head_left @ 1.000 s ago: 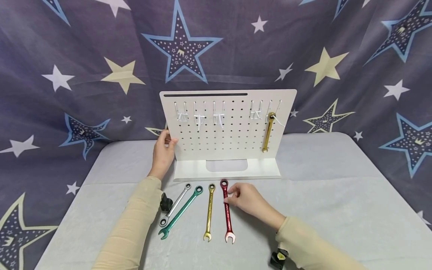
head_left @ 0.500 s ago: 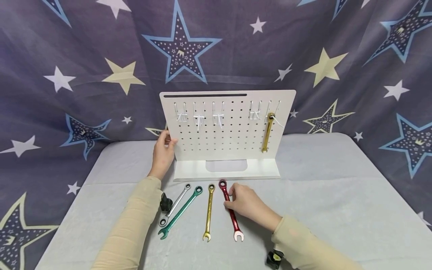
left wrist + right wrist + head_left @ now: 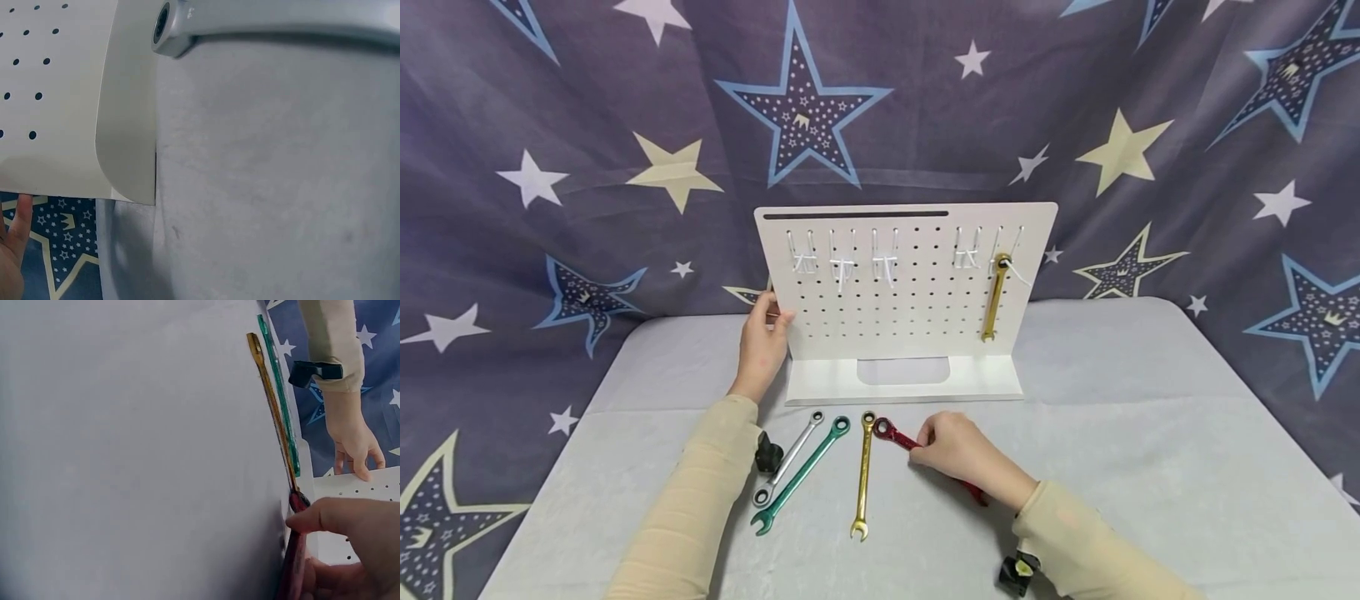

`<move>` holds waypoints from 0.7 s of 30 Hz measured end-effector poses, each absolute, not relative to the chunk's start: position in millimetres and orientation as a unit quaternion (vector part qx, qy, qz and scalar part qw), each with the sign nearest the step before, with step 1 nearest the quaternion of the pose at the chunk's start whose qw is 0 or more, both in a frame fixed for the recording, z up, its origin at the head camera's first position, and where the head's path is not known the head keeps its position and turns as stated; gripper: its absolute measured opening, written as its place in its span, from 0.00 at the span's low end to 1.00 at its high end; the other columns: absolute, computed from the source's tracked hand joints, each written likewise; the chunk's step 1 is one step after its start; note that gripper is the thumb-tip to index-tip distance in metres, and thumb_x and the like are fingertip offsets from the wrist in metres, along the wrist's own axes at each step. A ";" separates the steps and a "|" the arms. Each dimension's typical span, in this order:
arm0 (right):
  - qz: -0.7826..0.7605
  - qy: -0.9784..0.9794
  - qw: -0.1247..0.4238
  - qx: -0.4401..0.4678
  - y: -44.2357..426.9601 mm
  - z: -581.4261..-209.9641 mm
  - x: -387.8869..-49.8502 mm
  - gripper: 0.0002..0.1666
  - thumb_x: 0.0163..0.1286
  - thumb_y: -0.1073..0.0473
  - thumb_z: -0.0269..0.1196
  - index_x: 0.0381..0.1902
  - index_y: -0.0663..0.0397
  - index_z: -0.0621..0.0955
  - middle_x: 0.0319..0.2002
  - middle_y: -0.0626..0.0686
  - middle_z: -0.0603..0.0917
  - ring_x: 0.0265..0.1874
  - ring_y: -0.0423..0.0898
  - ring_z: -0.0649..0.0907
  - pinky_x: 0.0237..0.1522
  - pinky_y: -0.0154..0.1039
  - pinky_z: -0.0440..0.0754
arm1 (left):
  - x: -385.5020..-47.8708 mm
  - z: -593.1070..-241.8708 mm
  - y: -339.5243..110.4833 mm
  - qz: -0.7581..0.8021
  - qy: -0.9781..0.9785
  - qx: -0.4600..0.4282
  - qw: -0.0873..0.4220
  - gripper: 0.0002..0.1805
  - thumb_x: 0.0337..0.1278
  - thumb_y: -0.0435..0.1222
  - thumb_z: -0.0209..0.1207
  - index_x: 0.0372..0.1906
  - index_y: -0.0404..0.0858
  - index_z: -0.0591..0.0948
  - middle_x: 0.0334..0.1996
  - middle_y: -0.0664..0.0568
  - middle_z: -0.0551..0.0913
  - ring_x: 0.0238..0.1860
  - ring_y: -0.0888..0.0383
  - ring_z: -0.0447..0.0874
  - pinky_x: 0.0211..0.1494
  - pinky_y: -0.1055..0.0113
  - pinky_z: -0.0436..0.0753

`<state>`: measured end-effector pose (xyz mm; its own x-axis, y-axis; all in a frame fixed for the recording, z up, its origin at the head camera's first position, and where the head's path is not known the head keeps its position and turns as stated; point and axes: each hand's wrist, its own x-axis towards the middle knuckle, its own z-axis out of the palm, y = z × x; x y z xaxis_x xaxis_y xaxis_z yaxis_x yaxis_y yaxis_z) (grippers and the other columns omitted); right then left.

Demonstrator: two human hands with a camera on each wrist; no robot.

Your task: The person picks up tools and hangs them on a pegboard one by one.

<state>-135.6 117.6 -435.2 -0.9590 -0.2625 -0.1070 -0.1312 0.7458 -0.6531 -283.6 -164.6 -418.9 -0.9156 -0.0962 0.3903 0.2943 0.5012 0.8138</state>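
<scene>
My right hand [image 3: 958,454] has my thumb and fingers pinched on the red ratcheting combination wrench [image 3: 902,439], low over the cloth in front of the board. Half a second ago its ring end pointed towards eleven o'clock; now it has swung to ten, the forked end towards four beneath my hand. I judge that I am steering it rather than just touching it. Its ring lies beside that of the gold wrench [image 3: 863,479] at eight o'clock; contact I cannot tell. Farther out at nine lie the green wrench [image 3: 801,471] and the silver wrench [image 3: 790,456]. At ten, my left hand [image 3: 762,346] pinches the edge of the white pegboard [image 3: 895,321], whose white hooks [image 3: 843,264] are the only holders; another gold wrench [image 3: 995,304] hangs at its three o'clock.
</scene>
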 end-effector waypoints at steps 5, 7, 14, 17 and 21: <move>-0.359 0.918 0.103 -0.136 123.1 -434.1 -134.3 0.09 0.55 0.62 0.69 0.21 0.52 0.79 0.19 0.43 0.76 0.19 0.38 0.73 0.23 0.33 0.71 | -284.5 -419.4 -163.8 -0.495 -0.844 -0.055 0.198 0.11 0.66 0.34 0.60 0.49 0.35 0.74 0.44 0.40 0.79 0.48 0.43 0.77 0.51 0.53 0.74; -0.375 0.910 0.109 -0.137 125.7 -433.3 -134.0 0.09 0.57 0.62 0.69 0.23 0.52 0.79 0.19 0.43 0.75 0.20 0.39 0.73 0.24 0.34 0.71 | -284.2 -419.0 -163.6 -0.494 -0.845 -0.053 0.196 0.12 0.66 0.34 0.60 0.49 0.35 0.74 0.44 0.40 0.79 0.48 0.43 0.77 0.51 0.53 0.74; -0.405 0.898 0.118 -0.120 129.8 -432.5 -134.8 0.08 0.65 0.61 0.67 0.28 0.54 0.79 0.23 0.46 0.76 0.23 0.42 0.73 0.27 0.36 0.72 | -282.5 -418.0 -164.2 -0.494 -0.846 -0.056 0.191 0.11 0.67 0.34 0.58 0.48 0.35 0.73 0.45 0.39 0.78 0.50 0.43 0.76 0.52 0.51 0.74; -0.411 0.897 0.109 -0.122 129.3 -432.6 -134.4 0.07 0.66 0.62 0.66 0.29 0.54 0.79 0.24 0.46 0.76 0.24 0.41 0.73 0.28 0.36 0.72 | -282.0 -417.7 -164.4 -0.496 -0.845 -0.059 0.193 0.11 0.67 0.34 0.59 0.47 0.34 0.72 0.45 0.39 0.77 0.50 0.42 0.76 0.53 0.51 0.74; -0.433 0.888 0.091 -0.123 129.1 -433.0 -135.9 0.06 0.66 0.62 0.66 0.30 0.55 0.79 0.23 0.45 0.77 0.24 0.41 0.74 0.29 0.35 0.73 | -281.7 -417.3 -164.8 -0.497 -0.843 -0.061 0.196 0.11 0.66 0.34 0.59 0.47 0.34 0.72 0.45 0.38 0.78 0.50 0.42 0.76 0.53 0.51 0.74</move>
